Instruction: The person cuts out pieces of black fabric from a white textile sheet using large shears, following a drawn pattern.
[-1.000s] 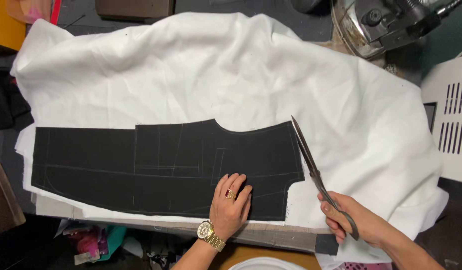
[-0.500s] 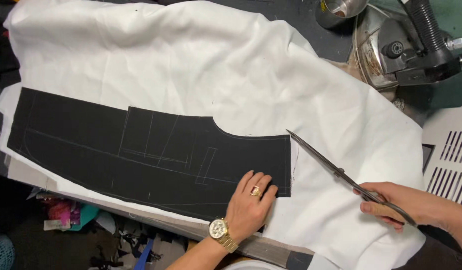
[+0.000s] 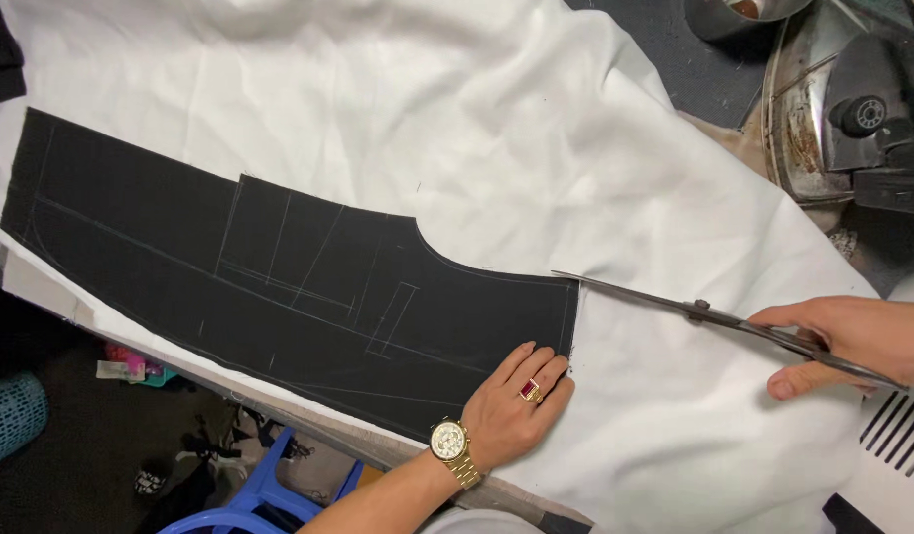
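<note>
A black fabric pattern piece [image 3: 279, 287] with chalk lines lies flat on a wide white cloth [image 3: 496, 148]. My left hand [image 3: 516, 405], wearing a gold watch and a red-stone ring, presses flat on the black piece's lower right corner. My right hand [image 3: 852, 341] grips long metal scissors [image 3: 674, 307] by the handles. The blades lie nearly level over the white cloth, and their tip reaches the black piece's upper right corner.
A metal iron [image 3: 842, 109] sits at the top right on a dark surface. A white slatted object [image 3: 897, 445] is at the lower right. Below the table edge are a blue plastic stool [image 3: 269, 494] and a teal basket [image 3: 12, 420].
The scissors swung from steep to nearly level, tip now at the black piece's corner. My right hand moved right and up. My left hand still presses the piece.
</note>
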